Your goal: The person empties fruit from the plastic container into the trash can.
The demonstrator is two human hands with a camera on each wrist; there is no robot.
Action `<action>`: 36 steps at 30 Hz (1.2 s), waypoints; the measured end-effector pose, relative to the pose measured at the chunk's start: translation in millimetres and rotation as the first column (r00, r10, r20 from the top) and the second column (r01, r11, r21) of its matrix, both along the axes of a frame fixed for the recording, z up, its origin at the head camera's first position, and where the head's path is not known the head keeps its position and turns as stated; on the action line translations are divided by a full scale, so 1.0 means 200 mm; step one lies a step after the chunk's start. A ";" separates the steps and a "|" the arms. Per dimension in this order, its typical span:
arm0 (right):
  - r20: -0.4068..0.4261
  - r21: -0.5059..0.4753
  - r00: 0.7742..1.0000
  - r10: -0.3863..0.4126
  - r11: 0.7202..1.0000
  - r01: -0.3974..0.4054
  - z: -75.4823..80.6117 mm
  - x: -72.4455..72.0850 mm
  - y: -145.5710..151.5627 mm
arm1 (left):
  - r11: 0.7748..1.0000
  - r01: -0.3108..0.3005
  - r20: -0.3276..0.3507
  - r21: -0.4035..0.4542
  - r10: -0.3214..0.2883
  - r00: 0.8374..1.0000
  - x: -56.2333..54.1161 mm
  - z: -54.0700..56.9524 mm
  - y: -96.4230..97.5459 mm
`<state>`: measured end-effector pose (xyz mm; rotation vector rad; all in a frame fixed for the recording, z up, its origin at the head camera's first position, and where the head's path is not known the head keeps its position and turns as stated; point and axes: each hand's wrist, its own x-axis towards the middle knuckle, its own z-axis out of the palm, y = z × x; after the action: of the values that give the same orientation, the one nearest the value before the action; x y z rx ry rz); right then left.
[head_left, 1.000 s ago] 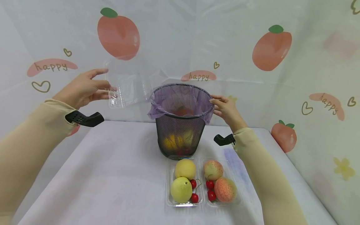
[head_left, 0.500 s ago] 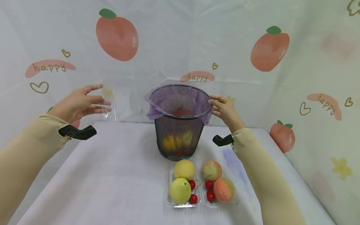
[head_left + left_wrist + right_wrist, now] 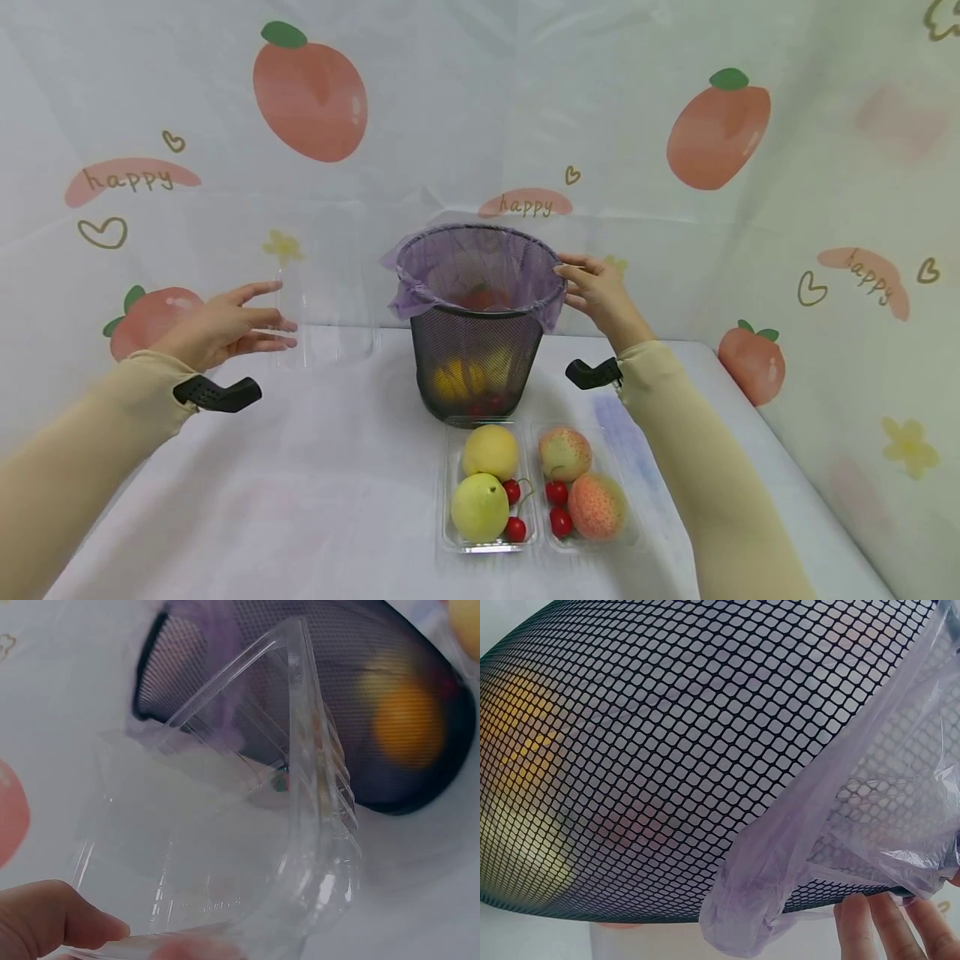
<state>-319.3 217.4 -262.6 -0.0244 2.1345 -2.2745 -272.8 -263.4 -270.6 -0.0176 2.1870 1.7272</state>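
My left hand (image 3: pixel 236 325) pinches the edge of a transparent plastic clamshell box (image 3: pixel 225 855), left of the basket; in the left wrist view the thumb (image 3: pixel 82 922) lies on its rim. Nothing shows inside the box. A black mesh basket (image 3: pixel 480 333), lined with a purple plastic bag (image 3: pixel 420 298) folded over its rim, stands at the back of the table. On the basket's right side my right hand (image 3: pixel 600 292) grips the rim, its fingers (image 3: pixel 889 930) against the outside in the right wrist view. Yellow and reddish fruit shows through the mesh.
In front of the basket, two clear boxes lie side by side. One contains a yellow fruit (image 3: pixel 491 452), a yellow-green fruit (image 3: pixel 480 508) and cherries (image 3: pixel 515 528); the other, peaches (image 3: pixel 597 506) and cherries (image 3: pixel 560 522). A printed cloth (image 3: pixel 622 50) hangs behind the white table (image 3: pixel 300 500).
My left hand has lowered the clear plastic box from high beside the basket rim toward the table, also slightly leftward. The right hand keeps its grip on the basket rim.
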 end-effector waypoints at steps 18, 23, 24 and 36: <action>-0.061 -0.013 0.997 0.048 0.999 -0.049 -0.01 0.02 0.01 | 0.998 0.045 0.094 -0.048 -0.040 0.995 -0.03 -0.39 0.08; -0.057 -0.020 0.998 0.041 0.999 -0.042 -0.02 0.01 0.01 | 0.996 0.053 0.123 -0.069 -0.044 0.991 -0.05 -0.47 0.12; -0.045 0.008 0.999 0.026 1.000 -0.026 -0.01 0.01 0.00 | 0.996 0.055 0.127 -0.074 -0.045 0.991 -0.05 -0.48 0.13; 0.002 0.019 1.000 0.010 1.000 -0.010 0.01 0.01 0.00 | 0.984 0.078 0.170 -0.159 -0.050 0.984 -0.09 -0.59 0.18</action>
<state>-317.5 216.6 -260.4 -0.0322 2.1505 -2.2475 -291.5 -228.3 -388.5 -0.1260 2.1762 1.4515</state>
